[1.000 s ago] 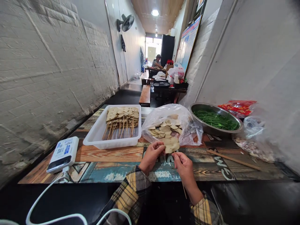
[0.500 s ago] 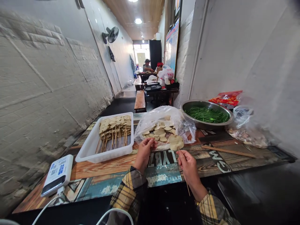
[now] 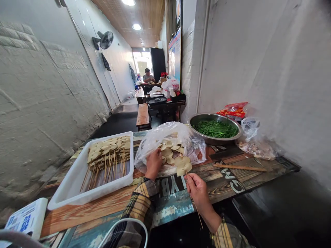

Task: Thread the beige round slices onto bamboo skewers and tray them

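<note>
My right hand [image 3: 198,193] pinches a thin bamboo skewer [image 3: 192,196] that carries several pale round slices [image 3: 183,164] at its top end, just in front of the bag. My left hand [image 3: 154,162] reaches into the mouth of a clear plastic bag [image 3: 155,143] full of the same pale slices [image 3: 169,151]; its fingers curl among them and what they hold is hidden. Left of the bag stands a white tray [image 3: 74,186] with several finished skewers [image 3: 107,158] laid in it.
A steel bowl of green stalks [image 3: 214,128] stands at the back right, with a red packet [image 3: 234,110] and a clear bag [image 3: 254,144] beside it. Loose skewers [image 3: 240,167] lie on the patterned table [image 3: 222,179]. A white power bank [image 3: 24,220] sits near left. A person sits far down the corridor.
My view has swung to the right and up. My left hand moved from the skewered slices into the bag. The right hand keeps the skewer.
</note>
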The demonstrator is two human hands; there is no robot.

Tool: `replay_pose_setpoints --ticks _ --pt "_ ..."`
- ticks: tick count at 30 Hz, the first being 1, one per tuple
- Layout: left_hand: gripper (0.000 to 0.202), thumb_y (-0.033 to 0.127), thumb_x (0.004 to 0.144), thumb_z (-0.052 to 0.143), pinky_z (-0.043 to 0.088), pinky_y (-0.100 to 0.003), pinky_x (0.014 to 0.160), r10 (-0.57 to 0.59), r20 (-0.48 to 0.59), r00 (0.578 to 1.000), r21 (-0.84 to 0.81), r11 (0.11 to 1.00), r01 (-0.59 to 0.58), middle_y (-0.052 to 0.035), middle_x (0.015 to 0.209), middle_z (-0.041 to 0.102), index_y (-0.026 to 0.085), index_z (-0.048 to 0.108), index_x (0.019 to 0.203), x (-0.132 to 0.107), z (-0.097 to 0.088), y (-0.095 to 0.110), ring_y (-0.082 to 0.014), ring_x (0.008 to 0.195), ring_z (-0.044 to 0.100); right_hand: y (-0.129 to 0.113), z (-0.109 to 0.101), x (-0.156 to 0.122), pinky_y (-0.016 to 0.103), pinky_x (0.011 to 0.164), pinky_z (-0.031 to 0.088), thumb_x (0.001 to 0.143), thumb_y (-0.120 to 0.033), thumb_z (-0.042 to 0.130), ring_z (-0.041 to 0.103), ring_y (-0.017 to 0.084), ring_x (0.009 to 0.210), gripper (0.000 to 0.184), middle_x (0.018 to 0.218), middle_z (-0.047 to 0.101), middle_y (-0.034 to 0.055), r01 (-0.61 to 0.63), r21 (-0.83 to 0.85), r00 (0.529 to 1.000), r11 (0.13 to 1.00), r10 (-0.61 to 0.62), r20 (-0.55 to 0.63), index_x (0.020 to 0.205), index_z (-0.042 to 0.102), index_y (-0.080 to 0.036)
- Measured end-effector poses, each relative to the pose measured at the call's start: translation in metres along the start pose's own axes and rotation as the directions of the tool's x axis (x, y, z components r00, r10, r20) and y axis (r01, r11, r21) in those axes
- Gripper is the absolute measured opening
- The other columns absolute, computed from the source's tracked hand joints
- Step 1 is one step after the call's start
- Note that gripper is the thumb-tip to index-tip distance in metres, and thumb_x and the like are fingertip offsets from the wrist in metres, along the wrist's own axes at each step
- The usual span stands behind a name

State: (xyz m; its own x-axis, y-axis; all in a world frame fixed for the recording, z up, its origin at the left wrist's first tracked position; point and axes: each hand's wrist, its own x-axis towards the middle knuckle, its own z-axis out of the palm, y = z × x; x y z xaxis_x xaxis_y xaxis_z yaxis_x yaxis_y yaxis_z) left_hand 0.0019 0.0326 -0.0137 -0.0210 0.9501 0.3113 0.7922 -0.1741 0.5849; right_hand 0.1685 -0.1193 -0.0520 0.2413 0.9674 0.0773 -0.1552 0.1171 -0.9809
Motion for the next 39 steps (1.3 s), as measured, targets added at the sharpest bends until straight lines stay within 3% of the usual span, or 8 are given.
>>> replay_pose_setpoints --ticks 5,11,21,25,28,32,35,39 --pt "0.035 0.025 0.085 0.053 0.037 -0.038 0.093 0.021 0.069 0.997 0.203 0.979 -0.034 -0.016 0.111 0.067 0.015 0.059 0.117 -0.005 0.007 0.005 -0.0286 0.108 0.058 0.0 0.001 -0.001 0.02 0.041 0.024 0.086 -0.055 0.056 0.034 0.008 0.043 0.04 0.048 0.041 -0.0079 0.003 -0.043 1.0 0.999 -0.004 -0.004 0.084 0.062 -0.016" --pt "0.038 0.024 0.084 0.053 0.036 -0.038 0.095 0.034 0.064 0.997 0.24 0.97 -0.049 -0.0148 0.111 0.067 0.017 0.057 0.121 -0.006 0.015 0.001 -0.0282 0.11 0.057 -0.004 0.003 -0.003 0.021 0.041 0.023 0.087 -0.054 0.055 0.034 0.008 0.043 0.039 0.048 0.042 -0.0072 0.0 -0.09 1.0 0.996 -0.002 -0.026 0.081 0.061 -0.016" --pt "0.02 0.024 0.083 0.052 0.038 -0.035 0.087 -0.028 0.006 1.0 0.056 0.998 0.028 -0.0084 0.096 0.071 0.021 0.067 0.095 -0.004 0.015 -0.004 -0.0235 0.095 0.061 0.002 0.002 -0.001 0.021 0.041 0.022 0.087 -0.055 0.054 0.033 0.008 0.043 0.04 0.049 0.042 -0.0072 0.03 -0.111 1.0 0.993 -0.031 -0.006 0.082 0.06 -0.016" --pt "0.016 0.021 0.077 0.055 0.042 -0.033 0.081 -0.048 -0.006 0.999 -0.159 0.986 0.047 -0.0071 0.084 0.071 0.018 0.069 0.084 -0.001 0.01 -0.005 -0.0219 0.085 0.062 0.001 0.003 -0.001 0.021 0.042 0.022 0.088 -0.055 0.053 0.033 0.009 0.044 0.04 0.049 0.042 -0.0073 0.045 -0.11 0.999 0.993 -0.046 0.0 0.084 0.06 -0.015" --pt "0.014 0.026 0.073 0.059 0.045 -0.03 0.07 -0.138 0.042 0.99 -0.507 0.85 0.14 -0.0034 0.071 0.067 0.016 0.067 0.077 -0.004 0.004 -0.008 -0.0197 0.072 0.062 0.003 0.003 -0.002 0.021 0.042 0.022 0.087 -0.055 0.054 0.033 0.009 0.044 0.04 0.05 0.041 -0.0077 0.035 -0.098 0.999 0.995 -0.034 0.01 0.087 0.061 -0.015" --pt "0.026 0.037 0.066 0.07 0.048 -0.027 0.06 -0.16 0.182 0.97 -0.862 0.448 0.236 -0.001 0.068 0.064 0.015 0.064 0.078 -0.014 -0.003 -0.009 -0.0157 0.063 0.06 0.0 0.002 -0.002 0.021 0.041 0.021 0.084 -0.058 0.057 0.031 0.008 0.042 0.042 0.048 0.041 -0.0078 0.001 -0.078 0.999 0.997 0.003 0.05 0.081 0.06 -0.016" --pt "0.036 0.038 0.061 0.077 0.051 -0.027 0.059 -0.128 0.279 0.952 -0.93 0.213 0.301 -0.0023 0.073 0.067 0.014 0.065 0.085 -0.021 -0.009 -0.006 -0.0148 0.064 0.062 -0.012 0.001 0.004 0.021 0.041 0.024 0.084 -0.056 0.057 0.033 0.009 0.041 0.04 0.047 0.041 -0.0079 0.018 -0.101 0.994 0.995 -0.007 0.11 0.083 0.061 -0.016" --pt "0.046 0.037 0.06 0.081 0.052 -0.027 0.063 -0.121 0.323 0.939 -0.936 0.108 0.336 -0.0057 0.08 0.069 0.013 0.069 0.097 -0.024 -0.016 -0.002 -0.0157 0.069 0.063 -0.032 0.002 0.026 0.021 0.043 0.028 0.088 -0.05 0.054 0.038 0.009 0.041 0.035 0.046 0.044 -0.0072 0.13 -0.212 0.969 0.969 -0.08 0.232 0.086 0.064 -0.016"
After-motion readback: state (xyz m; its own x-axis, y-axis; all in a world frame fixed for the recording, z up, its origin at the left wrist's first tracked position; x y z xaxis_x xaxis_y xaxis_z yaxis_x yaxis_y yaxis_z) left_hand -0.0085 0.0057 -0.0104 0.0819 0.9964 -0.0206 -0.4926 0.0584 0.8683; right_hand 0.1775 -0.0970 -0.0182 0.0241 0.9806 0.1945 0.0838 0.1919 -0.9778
